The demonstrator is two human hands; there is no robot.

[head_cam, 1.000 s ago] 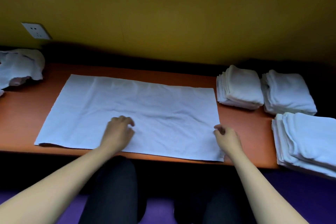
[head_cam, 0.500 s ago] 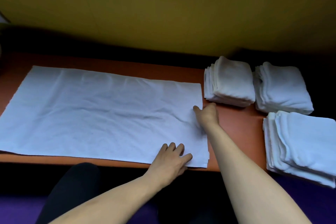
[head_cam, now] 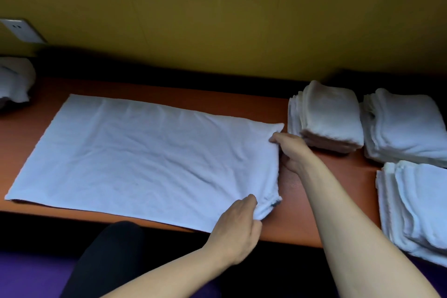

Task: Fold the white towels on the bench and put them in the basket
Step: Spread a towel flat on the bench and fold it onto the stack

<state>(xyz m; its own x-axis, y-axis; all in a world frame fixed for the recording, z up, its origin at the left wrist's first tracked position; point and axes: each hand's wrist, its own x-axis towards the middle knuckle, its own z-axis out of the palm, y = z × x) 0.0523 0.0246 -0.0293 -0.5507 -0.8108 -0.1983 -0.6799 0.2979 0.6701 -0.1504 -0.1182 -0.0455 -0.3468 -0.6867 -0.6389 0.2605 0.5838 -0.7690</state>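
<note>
Lowest in the frame, the left hand (head_cam: 238, 227) pinches the near right corner of the spread white towel (head_cam: 150, 155), the cloth bunching under its curled fingers; just above and to the right, the right hand (head_cam: 294, 152) grips the far right corner, which puckers and lifts a little; the towel lies flat across the centre of the orange bench (head_cam: 300, 230), reaching toward the left of the frame; it looks thin, light and limp, so it would sag if held anywhere but the corners, and taking both right corners suits drawing that edge over to the left; folded stacks (head_cam: 331, 118) sit at the right, and no basket shows; half a second ago both hands lay flatter on that edge, gripping nothing.
</note>
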